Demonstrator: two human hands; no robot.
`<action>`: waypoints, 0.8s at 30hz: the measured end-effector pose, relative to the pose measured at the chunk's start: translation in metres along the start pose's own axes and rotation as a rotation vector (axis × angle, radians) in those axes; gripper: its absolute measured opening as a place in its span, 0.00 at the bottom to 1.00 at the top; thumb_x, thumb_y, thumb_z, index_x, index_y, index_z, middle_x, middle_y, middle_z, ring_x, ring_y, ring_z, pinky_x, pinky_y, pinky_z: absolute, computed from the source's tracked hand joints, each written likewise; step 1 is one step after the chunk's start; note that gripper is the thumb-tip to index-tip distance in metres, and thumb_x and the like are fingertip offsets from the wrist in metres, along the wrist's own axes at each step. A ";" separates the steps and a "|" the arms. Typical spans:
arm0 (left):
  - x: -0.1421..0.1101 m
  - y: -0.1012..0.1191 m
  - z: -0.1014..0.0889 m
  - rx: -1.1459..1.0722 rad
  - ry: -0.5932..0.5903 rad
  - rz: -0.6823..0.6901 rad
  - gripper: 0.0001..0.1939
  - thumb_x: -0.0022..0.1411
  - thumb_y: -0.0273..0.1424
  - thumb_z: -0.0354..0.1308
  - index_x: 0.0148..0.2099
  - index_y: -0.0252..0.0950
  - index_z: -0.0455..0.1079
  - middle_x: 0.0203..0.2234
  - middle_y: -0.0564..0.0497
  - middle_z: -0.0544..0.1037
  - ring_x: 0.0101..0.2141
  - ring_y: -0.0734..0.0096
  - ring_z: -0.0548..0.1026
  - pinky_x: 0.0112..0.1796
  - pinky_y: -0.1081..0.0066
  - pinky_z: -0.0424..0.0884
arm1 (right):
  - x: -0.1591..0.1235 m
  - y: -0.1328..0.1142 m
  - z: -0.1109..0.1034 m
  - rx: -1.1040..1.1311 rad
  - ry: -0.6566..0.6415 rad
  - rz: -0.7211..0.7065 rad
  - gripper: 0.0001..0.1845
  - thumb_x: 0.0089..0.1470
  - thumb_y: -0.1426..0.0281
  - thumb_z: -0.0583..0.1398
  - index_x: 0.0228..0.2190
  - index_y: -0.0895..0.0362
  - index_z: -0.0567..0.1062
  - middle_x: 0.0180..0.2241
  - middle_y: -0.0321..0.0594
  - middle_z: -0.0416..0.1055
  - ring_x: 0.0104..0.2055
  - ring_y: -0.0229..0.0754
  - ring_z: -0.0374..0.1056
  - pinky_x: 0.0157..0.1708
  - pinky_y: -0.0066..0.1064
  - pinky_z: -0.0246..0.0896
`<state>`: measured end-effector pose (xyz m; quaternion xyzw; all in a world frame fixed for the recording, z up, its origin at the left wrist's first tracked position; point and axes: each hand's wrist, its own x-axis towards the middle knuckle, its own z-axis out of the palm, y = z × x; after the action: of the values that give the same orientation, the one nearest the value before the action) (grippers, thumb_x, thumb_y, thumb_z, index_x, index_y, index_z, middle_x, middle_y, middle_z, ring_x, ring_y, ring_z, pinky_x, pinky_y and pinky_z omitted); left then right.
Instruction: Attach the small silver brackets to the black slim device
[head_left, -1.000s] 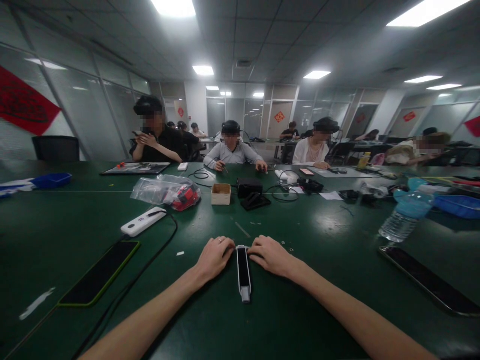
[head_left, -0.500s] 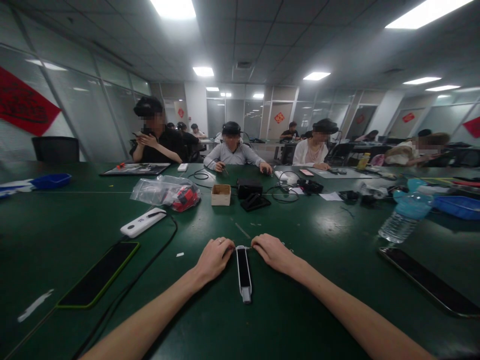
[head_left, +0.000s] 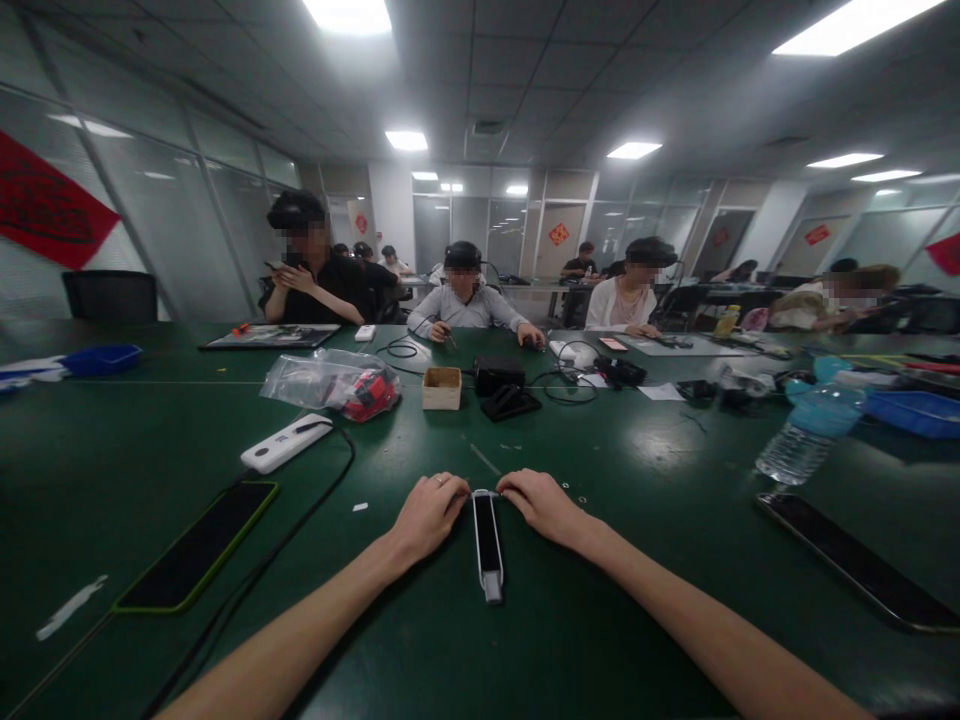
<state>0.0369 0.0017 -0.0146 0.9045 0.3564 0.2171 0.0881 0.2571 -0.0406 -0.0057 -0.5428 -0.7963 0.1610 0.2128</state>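
A slim, white-framed device with a long black face lies lengthwise in front of me. Its near end carries a pale grey block. At its far left corner is my left hand, fingers curled and pressed together, a ring on one of them. My right hand is closed in the same way by the far right corner, fingertips beside a small pale bit sticking out there. What either set of fingertips pinches, if anything, is too small to make out.
On the green table, a phone with a green edge, a black cable and a white handheld device lie left. A dark phone and a water bottle are right. Beyond are a small box, a plastic bag and several people.
My right hand has shifted slightly left, nearer the device's far end, and small pale rings on the table beside it show more. My left hand stays nearly still.
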 end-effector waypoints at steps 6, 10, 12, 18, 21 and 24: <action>0.000 0.000 -0.001 -0.006 -0.009 -0.001 0.07 0.64 0.24 0.50 0.41 0.38 0.67 0.37 0.51 0.75 0.38 0.67 0.71 0.38 0.68 0.63 | 0.000 -0.005 -0.003 -0.002 -0.026 0.017 0.14 0.61 0.69 0.51 0.43 0.57 0.73 0.42 0.40 0.72 0.45 0.40 0.66 0.47 0.33 0.60; -0.001 -0.002 0.000 -0.004 -0.001 0.006 0.06 0.64 0.25 0.50 0.41 0.38 0.67 0.37 0.51 0.75 0.38 0.67 0.71 0.38 0.67 0.63 | -0.002 -0.008 -0.005 0.001 -0.032 0.007 0.15 0.60 0.70 0.51 0.44 0.58 0.74 0.44 0.40 0.73 0.45 0.39 0.67 0.47 0.33 0.61; -0.001 -0.002 0.001 0.000 0.002 0.006 0.06 0.64 0.25 0.50 0.41 0.38 0.67 0.37 0.51 0.75 0.38 0.67 0.71 0.38 0.68 0.63 | -0.003 -0.009 -0.006 0.002 -0.028 0.001 0.15 0.60 0.70 0.51 0.45 0.57 0.74 0.44 0.40 0.73 0.45 0.39 0.68 0.47 0.33 0.61; 0.000 -0.003 0.002 0.006 0.007 0.005 0.06 0.64 0.25 0.50 0.41 0.38 0.68 0.37 0.51 0.75 0.39 0.67 0.72 0.38 0.68 0.63 | -0.001 -0.008 -0.005 -0.015 -0.023 0.002 0.15 0.58 0.70 0.53 0.44 0.56 0.75 0.43 0.40 0.74 0.43 0.40 0.69 0.46 0.32 0.62; 0.000 -0.003 0.002 -0.001 0.012 0.008 0.06 0.64 0.25 0.51 0.41 0.38 0.68 0.36 0.52 0.75 0.39 0.67 0.72 0.38 0.68 0.63 | 0.000 -0.007 -0.003 -0.014 -0.015 -0.001 0.15 0.58 0.71 0.53 0.44 0.57 0.75 0.43 0.40 0.74 0.43 0.40 0.69 0.47 0.32 0.61; 0.000 -0.002 0.001 -0.008 0.008 0.007 0.06 0.64 0.24 0.51 0.40 0.38 0.67 0.36 0.52 0.75 0.39 0.67 0.72 0.38 0.68 0.63 | -0.001 -0.009 -0.003 0.010 -0.018 -0.001 0.15 0.58 0.71 0.53 0.44 0.57 0.75 0.43 0.39 0.74 0.43 0.39 0.69 0.46 0.31 0.62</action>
<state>0.0362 0.0033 -0.0161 0.9045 0.3528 0.2222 0.0895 0.2518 -0.0441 0.0006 -0.5400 -0.7976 0.1699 0.2085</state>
